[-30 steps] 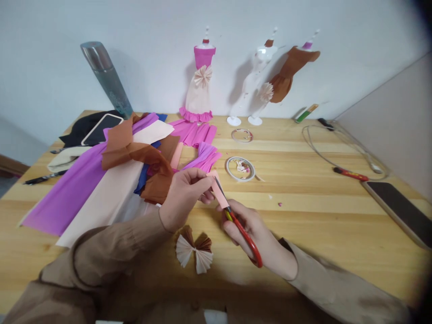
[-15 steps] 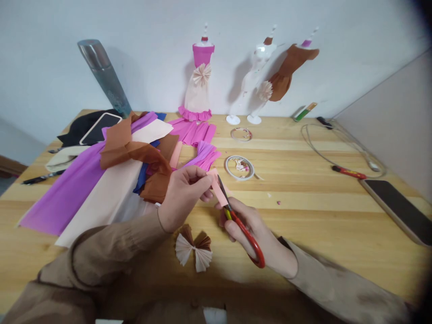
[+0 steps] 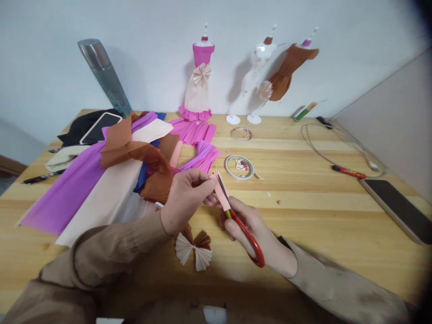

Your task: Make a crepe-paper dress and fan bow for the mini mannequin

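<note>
L hand (image 3: 189, 192) pinches narrow salmon-pink paper strip (image 3: 221, 194), R hand (image 3: 248, 225) grips red-handled scissors (image 3: 247, 237); both above wood-grain table (image 3: 303, 193). Soft, creased crepe-type sheets (image 3: 101, 198) heaped at L; pleated, fan-lobed bow (image 3: 194, 251) just below hands. Wide stretch of wood btwn R hand & smartphone (image 3: 398, 209). Strip flat, straight-edged, w/ dark blade lengthwise over it.

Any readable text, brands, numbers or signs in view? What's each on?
None can be read.
Grey-blue, silver-capped cylindrical bottle: faint pale markings, too blurred.
Slim red stick-shaped tool: yellowish markings, too small.
Red-handled metal scissors and pale pink flat strip: no lettering visible.
</note>
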{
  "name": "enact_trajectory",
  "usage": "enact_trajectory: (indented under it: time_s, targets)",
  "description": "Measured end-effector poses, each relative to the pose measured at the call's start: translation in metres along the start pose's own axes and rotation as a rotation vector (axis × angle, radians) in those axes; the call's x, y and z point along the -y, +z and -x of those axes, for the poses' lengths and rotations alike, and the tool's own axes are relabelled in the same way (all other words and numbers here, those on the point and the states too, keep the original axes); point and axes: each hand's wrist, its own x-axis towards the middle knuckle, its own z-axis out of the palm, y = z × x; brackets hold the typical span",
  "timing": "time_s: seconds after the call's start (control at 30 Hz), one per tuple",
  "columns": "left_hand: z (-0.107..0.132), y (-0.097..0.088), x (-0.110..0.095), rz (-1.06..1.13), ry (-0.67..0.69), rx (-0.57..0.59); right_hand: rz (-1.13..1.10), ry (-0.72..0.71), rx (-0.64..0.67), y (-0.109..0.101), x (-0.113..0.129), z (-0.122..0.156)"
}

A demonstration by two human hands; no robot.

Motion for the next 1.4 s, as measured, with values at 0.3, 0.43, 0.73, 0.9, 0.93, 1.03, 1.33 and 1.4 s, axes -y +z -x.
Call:
enact_trajectory:
  time_s: [0.3,0.43,0.73,0.9,0.93,1.03,1.33,1.4]
  targets:
    - [-0.0009,0.0002,-0.0010,0.013,-0.013,0.000,-0.021,0.004,-0.023,0.0032,-0.0067,-0.0001]
    - [-0.0022,-0.0003,0.0004,0.017,-0.016,0.013,-0.026,0.014,-0.034,0.0039,-0.0047,-0.0006]
    - [-0.0005,-0.0002,-0.0012,0.046,-0.034,0.003,-0.047,0.024,-0.042,0.0062,-0.0063,0.0006]
    - [-0.0015,-0.0005,0.0006,0.047,-0.035,0.005,-0.048,0.027,-0.058,0.0065,-0.0066,0.0002]
    - [-0.0018,-0.0006,0.0011,0.049,-0.033,0.007,-0.047,0.035,-0.060,0.0064,-0.0055,0.0002]
    - [-0.0026,-0.0009,0.0012,0.052,-0.034,0.015,-0.047,0.051,-0.054,0.0060,-0.0020,0.0004]
    - [-0.0019,-0.0007,-0.0011,0.055,-0.043,0.014,-0.121,0.106,-0.027,0.0067,-0.0086,0.0018]
    - [-0.0021,-0.0009,-0.0006,0.059,-0.048,0.015,-0.127,0.105,-0.029,0.0068,-0.0093,0.0015]
